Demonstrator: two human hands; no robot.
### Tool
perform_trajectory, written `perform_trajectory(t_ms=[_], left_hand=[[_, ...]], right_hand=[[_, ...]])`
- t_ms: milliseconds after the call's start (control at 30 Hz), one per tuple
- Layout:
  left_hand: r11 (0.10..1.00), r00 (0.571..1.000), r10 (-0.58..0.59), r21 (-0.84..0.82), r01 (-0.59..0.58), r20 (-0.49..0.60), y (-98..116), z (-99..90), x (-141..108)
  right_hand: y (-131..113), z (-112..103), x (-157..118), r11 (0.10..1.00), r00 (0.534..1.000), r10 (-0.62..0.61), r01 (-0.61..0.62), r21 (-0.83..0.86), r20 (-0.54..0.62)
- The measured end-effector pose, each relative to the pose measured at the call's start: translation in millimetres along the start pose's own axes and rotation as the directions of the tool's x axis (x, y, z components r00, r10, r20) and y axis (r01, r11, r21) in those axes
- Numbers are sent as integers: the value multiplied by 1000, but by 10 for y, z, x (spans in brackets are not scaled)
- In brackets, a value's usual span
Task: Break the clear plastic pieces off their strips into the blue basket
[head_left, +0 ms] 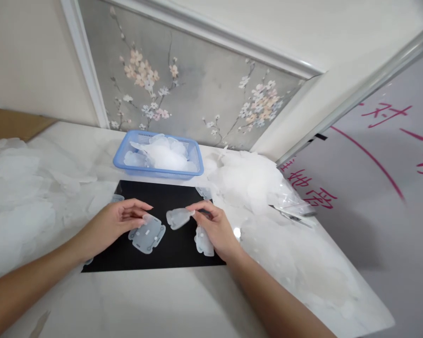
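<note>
Over the black mat, my right hand pinches a small translucent piece between thumb and fingertips. Another translucent piece shows beneath that hand at the mat's right side. My left hand is at the mat's left side, its thumb at the upper left corner of a larger translucent piece with small slots. Its fingers reach forward, apart from the thumb. Whether the thumb only touches this piece or lifts it is unclear.
A blue basket of translucent pieces stands behind the mat. Piles of similar pieces lie left and right. Scissors rest near the right pile. A whiteboard with red writing borders the table's right side.
</note>
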State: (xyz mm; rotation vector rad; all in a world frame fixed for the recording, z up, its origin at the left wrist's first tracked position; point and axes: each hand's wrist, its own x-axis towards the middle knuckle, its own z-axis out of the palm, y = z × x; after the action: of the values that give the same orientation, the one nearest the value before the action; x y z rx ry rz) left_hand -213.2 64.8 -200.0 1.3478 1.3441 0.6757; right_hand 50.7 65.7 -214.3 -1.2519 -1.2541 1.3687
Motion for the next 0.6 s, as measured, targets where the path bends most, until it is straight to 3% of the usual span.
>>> perform_trajectory(t_ms=[100,333,467,600], left_hand=[[999,995,16,-26,-19,-97,-19,1,20],[990,983,39,-126,-62,-179,14,11,19],[984,963,165,96,-147,-215,62,-10,-18],[916,906,324,328,-229,-272,77,-22,-66]], right_hand=[[-42,-45,10,992,998,-53,57,-111,39],[-21,-47,26,990,992,11,7,-140,126],[39,-43,44,997,996,46,-40,-65,81],[63,-60,62,997,997,70,-69,-44,31]])
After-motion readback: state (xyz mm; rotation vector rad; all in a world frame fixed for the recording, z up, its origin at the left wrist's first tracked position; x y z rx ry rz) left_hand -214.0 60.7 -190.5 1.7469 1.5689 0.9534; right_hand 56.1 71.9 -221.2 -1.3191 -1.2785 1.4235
